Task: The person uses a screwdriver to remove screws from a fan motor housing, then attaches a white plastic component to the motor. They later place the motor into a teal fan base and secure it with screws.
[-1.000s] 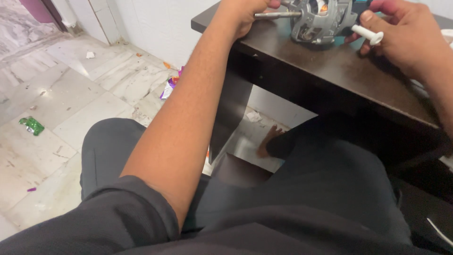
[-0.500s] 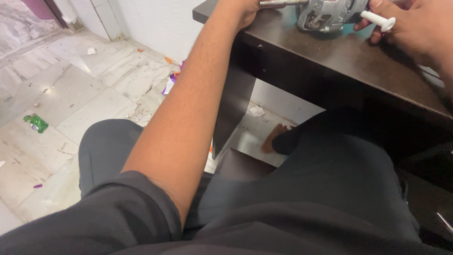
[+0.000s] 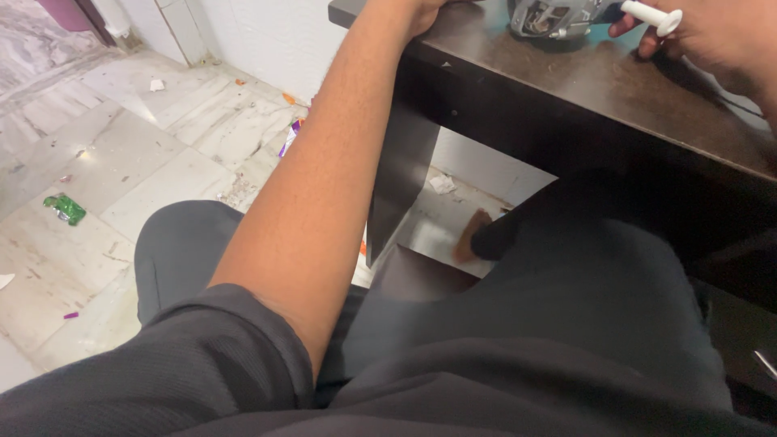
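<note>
Motor (image 3: 558, 18), grey metal, at far edge of dark desk (image 3: 599, 89), cut off by top of frame; no container in view. Right hand (image 3: 720, 36) just right of motor, fingers closed around white handle (image 3: 651, 14); left hand (image 3: 421, 10) at desk's left end near motor, mostly out of frame, finger state not discernible. Below: bare left forearm, dark trousers, marble floor (image 3: 121, 170) with green wrapper (image 3: 65, 208) and scattered scraps.

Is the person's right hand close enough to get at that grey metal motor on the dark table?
Probably yes. The right hand, holding a white handle, sits just beside the grey motor on the table, with nothing between them.
</note>
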